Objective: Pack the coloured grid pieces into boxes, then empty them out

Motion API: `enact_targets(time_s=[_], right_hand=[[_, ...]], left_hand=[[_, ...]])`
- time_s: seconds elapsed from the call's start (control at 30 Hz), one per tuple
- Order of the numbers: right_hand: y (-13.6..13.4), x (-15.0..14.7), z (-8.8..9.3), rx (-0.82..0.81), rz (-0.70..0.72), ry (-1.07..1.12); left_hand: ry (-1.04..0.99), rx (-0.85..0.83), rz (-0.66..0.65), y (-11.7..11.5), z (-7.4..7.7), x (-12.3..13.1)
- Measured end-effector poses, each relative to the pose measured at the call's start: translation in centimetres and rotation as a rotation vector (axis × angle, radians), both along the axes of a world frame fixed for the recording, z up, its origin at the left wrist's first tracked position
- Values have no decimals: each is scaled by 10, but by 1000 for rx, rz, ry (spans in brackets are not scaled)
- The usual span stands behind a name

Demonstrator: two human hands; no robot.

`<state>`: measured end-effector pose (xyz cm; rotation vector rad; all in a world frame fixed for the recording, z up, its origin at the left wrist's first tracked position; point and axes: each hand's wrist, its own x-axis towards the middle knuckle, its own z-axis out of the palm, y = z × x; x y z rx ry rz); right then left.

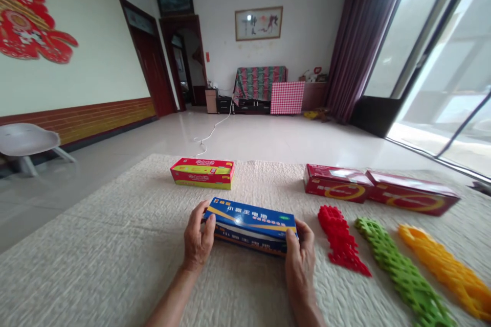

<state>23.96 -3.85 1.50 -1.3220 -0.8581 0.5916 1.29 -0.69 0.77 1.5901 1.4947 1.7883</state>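
While my fingers (197, 218) clasp both ends, the box (251, 219) runs crosswise, right end seemingly nearer. It's blue, white-lettered.

White chair (28, 139), purple curtain (353, 36), framed wall picture (259, 24)

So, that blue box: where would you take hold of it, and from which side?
Probably by its two short ends, coming in from left and right. The blue box is long and lies slightly slanted across the view, so a hold at both ends should balance it. The left grip and right grip are at those ends.
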Motion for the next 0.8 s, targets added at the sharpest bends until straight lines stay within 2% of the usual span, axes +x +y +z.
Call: enact_targets(time_s=[0.07, 0.17, 0.3, 0.4, 0.53, 0.67, 0.8], right_hand=[[0, 1, 1, 7, 3, 19], [1, 2, 1, 23, 11, 46], [3, 2, 0, 21, 34, 65], [4, 2, -2, 25, 34, 86], [10, 8, -15, 11, -58, 103], [21, 18, -37, -9, -123, 231], [26, 21, -43, -18, -131, 295]], left_hand=[[74, 81, -34, -5, 11, 0], [342, 94, -194, -10, 35, 0], [720, -99, -456, 2, 61, 8], [917, -213, -569, 20, 75, 18], [1051, -245, -591, 42, 98, 29], [1073, -210, -547, 70, 120, 44], [1076, -178, -565, 112, 123, 72]])
